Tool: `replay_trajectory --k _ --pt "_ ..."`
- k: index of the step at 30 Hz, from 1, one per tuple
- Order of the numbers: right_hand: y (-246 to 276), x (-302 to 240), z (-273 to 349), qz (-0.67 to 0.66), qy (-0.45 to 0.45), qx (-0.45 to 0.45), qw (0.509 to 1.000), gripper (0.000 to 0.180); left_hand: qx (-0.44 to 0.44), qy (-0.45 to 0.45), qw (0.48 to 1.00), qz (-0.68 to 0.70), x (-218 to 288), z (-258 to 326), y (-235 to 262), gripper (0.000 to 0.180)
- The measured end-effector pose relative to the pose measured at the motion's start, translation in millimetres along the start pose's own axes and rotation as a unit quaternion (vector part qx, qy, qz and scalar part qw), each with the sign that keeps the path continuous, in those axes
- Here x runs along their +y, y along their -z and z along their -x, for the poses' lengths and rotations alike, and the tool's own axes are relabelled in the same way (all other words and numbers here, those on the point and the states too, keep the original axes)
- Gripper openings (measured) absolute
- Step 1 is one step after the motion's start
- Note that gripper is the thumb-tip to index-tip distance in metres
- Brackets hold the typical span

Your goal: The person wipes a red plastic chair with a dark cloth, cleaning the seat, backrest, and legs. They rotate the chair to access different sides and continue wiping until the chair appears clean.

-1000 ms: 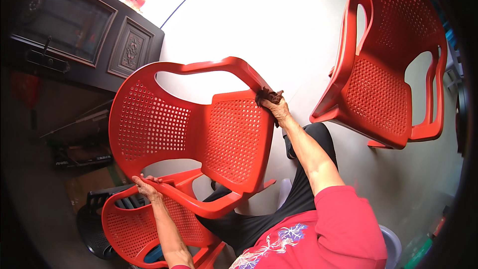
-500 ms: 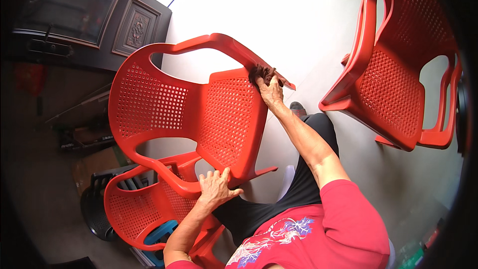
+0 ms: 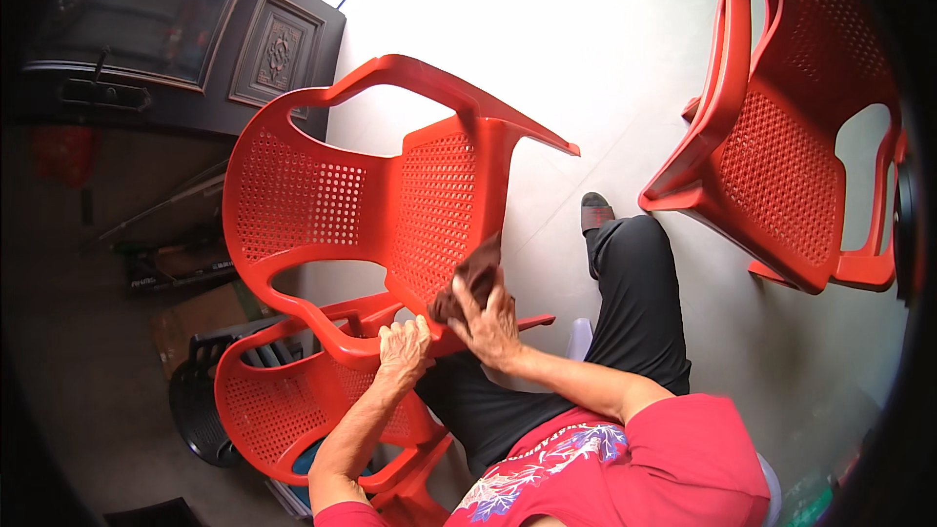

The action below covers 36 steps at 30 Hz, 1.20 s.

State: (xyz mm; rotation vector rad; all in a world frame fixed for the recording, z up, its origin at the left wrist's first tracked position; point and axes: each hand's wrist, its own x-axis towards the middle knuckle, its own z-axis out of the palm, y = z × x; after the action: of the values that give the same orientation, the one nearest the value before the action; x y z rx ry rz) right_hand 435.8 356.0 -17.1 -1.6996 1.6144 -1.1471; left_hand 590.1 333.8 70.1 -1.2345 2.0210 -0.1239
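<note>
The left hand is curled shut around the lower armrest of a tilted red perforated plastic armchair held above the pale tiled floor. The right hand, fingers half bent, presses a dark brown crumpled cloth against the chair's seat near its front edge.

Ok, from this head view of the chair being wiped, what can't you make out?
- Dark cloth: mostly covered by the right hand.
- Tilted red chair: its legs cannot be made out.
- Lower red chair: front hidden by the left hand and forearm.
- Right red chair: cut by the rim.
</note>
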Motion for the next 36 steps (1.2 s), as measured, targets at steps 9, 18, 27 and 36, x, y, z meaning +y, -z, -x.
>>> replay_trajectory --k 9,18,27,36 --pt "15.6 39.1 -61.4 0.096 0.051 0.077 0.991 0.055 0.045 -0.006 0.999 -0.024 0.3 -0.4 -2.0 0.065" --pt "66.6 73.6 -258.2 0.032 -0.093 0.093 0.991 0.034 0.113 -0.040 0.992 -0.025 -13.9 -1.9 -6.0 0.036" --pt "7.8 240.7 -286.8 -0.115 -0.169 -0.078 0.976 0.028 0.047 -0.027 0.998 -0.013 -30.3 2.0 -13.2 0.050" --pt "15.9 330.1 -244.3 0.119 -0.442 -0.032 0.888 0.031 0.011 -0.021 1.000 -0.009 -39.9 -8.5 -7.1 0.050"
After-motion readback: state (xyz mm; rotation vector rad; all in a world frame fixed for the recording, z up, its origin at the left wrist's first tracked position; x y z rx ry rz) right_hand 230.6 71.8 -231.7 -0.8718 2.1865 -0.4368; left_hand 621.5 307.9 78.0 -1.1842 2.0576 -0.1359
